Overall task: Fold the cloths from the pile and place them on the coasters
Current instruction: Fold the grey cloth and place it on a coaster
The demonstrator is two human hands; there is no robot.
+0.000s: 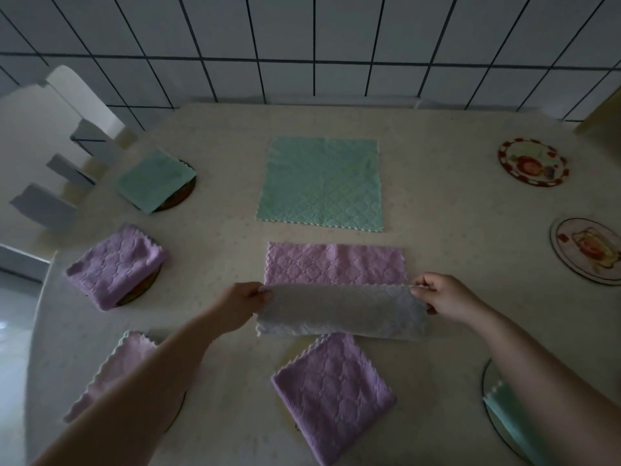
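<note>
You pinch the near edge of the purple cloth (336, 265) at both corners, left hand (240, 302) and right hand (447, 297) level, its long axis running left-right between them, the flat half lying beyond your fingers.

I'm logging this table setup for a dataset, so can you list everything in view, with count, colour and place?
Cloth being folded: 1, purple with grey underside, centre.
Unfolded cloth: 1, green, far centre.
Folded purple cloths: 2, one left, one near centre.
Folded pink cloth: 1, near left.
Folded green cloths: 2, far left, near right.
Bare coasters: 2, patterned, right.
Table: 1, cream.
Chair: 1, white, left.
Wall: white tiles.
Left hand, right hand: pinching the cloth's corners.
</note>
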